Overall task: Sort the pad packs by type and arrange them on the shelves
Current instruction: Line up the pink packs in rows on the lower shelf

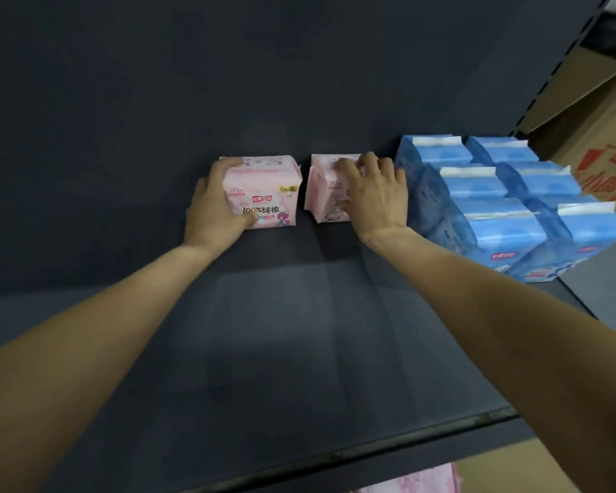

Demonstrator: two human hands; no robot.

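While blue plastic pad packs (505, 204) fill the dark shelf (299, 332) at right, the left hand (216, 204) and right hand (376, 195), fingers curled, each grip a pink plastic pad pack (267, 193) (326, 193), apparently starting a separate pink group alongside.

Dark shelf (299, 332): pink packs (264, 193), blue packs (495, 208)

cardboard box (605, 151) cropped (right edge), print unreadable
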